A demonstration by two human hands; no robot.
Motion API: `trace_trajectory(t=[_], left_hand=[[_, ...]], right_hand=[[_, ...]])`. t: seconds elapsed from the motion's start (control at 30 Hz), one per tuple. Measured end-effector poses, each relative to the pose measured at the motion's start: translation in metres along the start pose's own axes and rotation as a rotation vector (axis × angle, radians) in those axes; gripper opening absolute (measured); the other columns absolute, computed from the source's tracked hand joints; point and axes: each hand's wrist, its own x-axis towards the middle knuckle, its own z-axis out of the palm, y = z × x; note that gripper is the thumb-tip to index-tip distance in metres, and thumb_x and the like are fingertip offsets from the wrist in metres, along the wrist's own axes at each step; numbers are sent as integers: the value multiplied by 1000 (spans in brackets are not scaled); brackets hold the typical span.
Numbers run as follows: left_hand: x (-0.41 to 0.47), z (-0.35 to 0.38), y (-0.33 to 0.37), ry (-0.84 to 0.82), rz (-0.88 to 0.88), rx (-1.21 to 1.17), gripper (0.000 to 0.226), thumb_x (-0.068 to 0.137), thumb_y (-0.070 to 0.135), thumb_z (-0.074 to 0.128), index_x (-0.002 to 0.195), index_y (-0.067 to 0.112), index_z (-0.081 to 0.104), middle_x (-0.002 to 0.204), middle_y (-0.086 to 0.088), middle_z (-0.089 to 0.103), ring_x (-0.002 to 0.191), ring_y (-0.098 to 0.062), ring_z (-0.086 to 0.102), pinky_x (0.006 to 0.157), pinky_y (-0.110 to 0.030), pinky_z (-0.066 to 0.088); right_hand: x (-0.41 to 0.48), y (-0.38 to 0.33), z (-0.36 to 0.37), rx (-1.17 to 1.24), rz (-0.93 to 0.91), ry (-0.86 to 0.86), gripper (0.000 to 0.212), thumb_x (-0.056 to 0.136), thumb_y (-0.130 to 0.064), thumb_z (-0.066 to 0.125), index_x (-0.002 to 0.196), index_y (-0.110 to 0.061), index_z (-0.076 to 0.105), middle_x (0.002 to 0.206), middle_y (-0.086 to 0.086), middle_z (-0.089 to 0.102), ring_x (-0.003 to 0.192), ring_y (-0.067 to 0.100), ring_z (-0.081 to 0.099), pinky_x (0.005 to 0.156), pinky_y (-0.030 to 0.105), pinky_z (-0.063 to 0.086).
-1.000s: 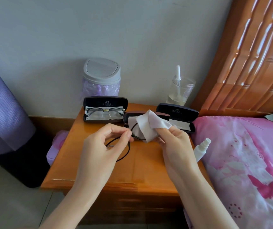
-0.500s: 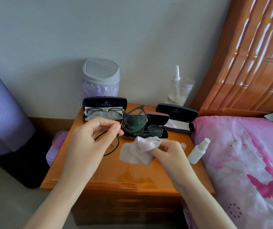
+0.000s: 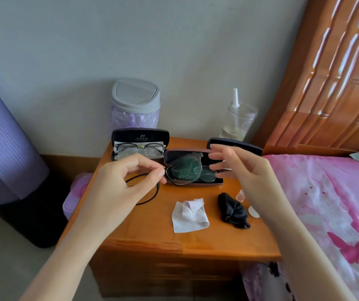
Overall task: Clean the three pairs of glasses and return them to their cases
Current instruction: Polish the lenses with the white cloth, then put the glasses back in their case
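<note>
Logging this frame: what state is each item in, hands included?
Left hand: pinches the held glasses by one end.
Right hand: open, holding nothing.
Left case: open, second pair inside.
Middle case: open, third pair inside.
Right case: open, contents hidden.
White cloth: loose on the table, crumpled.
Black cloth: bunched on the table.
Bin: lid shut.

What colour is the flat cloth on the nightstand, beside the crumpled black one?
The cloth is white, with one corner folded up; the head view shows it best.
</note>
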Motion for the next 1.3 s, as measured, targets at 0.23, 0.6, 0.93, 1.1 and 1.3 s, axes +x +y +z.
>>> trace_trajectory(t=[0.23,0.6,0.93,1.1,1.3], left_hand=[[-1,1,4,-27,30,7,13,84,16,65,77,25,71,78,20,71,87,8,64,74,1,41],[2,1,11,-74,72,35,9,84,19,66,81,26,70,79,21,71,87,8,63,74,2,40],[5,8,8,-101,26,0,8,85,27,64,88,29,70,91,24,69,92,10,62,76,1,40],[6,2,0,39,-89,-145,28,84,48,55,104,35,69,104,32,66,104,17,55,81,2,38],[5,6,-11,37,-318,-354,22,76,54,56,91,45,67,106,16,70,98,-4,68,94,-24,49]], right_hand=[[-2,-15,2,23,-50,-109,26,82,-31,58,102,-23,73,97,2,73,86,7,69,73,12,51],[-4,-19,-7,19,-76,-147,17,84,-24,63,95,-16,73,87,0,73,83,11,70,70,14,53],[-12,-11,-8,341,89,-136,14,88,-10,58,91,1,66,87,14,74,78,17,73,57,11,50],[-8,-1,-12,522,133,7,17,86,-11,57,91,2,66,86,12,75,80,22,73,69,20,56],[-9,9,-13,544,140,78,17,85,-14,58,90,1,65,86,13,74,81,23,73,74,24,57]])
